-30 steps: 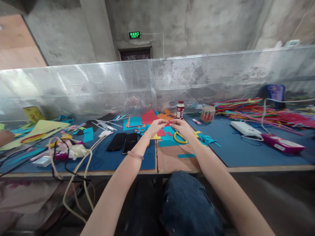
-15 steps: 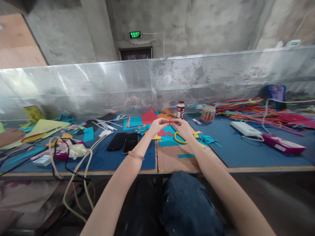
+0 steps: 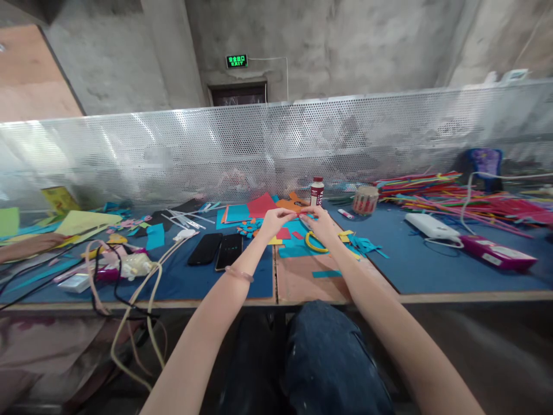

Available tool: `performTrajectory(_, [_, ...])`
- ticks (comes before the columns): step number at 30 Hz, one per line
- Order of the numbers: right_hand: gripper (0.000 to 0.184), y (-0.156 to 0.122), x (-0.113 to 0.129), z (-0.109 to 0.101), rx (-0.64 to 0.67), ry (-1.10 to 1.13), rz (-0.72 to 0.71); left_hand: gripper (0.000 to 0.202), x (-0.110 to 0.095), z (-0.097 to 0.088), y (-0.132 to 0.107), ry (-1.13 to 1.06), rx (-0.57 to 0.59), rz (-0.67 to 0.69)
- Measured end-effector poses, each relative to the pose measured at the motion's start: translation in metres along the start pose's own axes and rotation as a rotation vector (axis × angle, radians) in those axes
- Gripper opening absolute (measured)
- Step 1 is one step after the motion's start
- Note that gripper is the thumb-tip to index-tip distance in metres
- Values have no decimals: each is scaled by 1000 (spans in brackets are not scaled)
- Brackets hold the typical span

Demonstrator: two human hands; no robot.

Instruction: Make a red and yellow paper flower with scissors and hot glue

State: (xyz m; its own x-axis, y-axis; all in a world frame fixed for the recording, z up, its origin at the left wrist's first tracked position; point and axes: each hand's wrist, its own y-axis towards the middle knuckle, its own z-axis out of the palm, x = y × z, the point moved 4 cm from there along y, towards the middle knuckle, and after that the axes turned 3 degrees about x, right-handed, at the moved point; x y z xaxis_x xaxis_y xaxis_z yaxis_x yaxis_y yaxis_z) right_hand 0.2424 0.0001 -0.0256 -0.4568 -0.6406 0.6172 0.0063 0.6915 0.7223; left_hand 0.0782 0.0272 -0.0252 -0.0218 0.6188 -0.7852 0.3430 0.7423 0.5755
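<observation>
Over the middle of the table, my left hand and my right hand meet fingertip to fingertip. Both pinch a small red-orange piece, apparently paper, mostly covered by the fingers. Beneath them lie blue paper and small red paper scraps. A curved yellow handle, apparently of scissors, rests just under my right wrist. Orange and blue paper cut-outs are beside my left hand. Behind the hands is a sheet of red paper.
A bottle stands behind my right hand, with a clear jar farther right. Two phones and tangled cables lie left. Colourful pipe cleaners and a white power bank are right. Another person's hand is far left.
My fingers have shifted slightly around the small piece, while my arms stay in place. At far left, the other person's hand has reached farther right, over the yellow paper.
</observation>
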Motion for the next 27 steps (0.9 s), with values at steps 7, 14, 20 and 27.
performTrajectory(7, [25, -1, -1, 3, 78, 72, 61, 29, 2, -1, 0, -5, 58, -13])
performTrajectory(14, [28, -2, -3, 6, 134, 147, 107, 26, 6, 1, -2, -21, 132, -38])
performTrajectory(20, [39, -1, -11, 11, 81, 226, 134, 29, 6, 2, -2, -59, 124, -64])
performTrajectory(27, [36, -3, -9, 16, 61, 266, 150, 31, 7, 3, -5, -83, 69, -96])
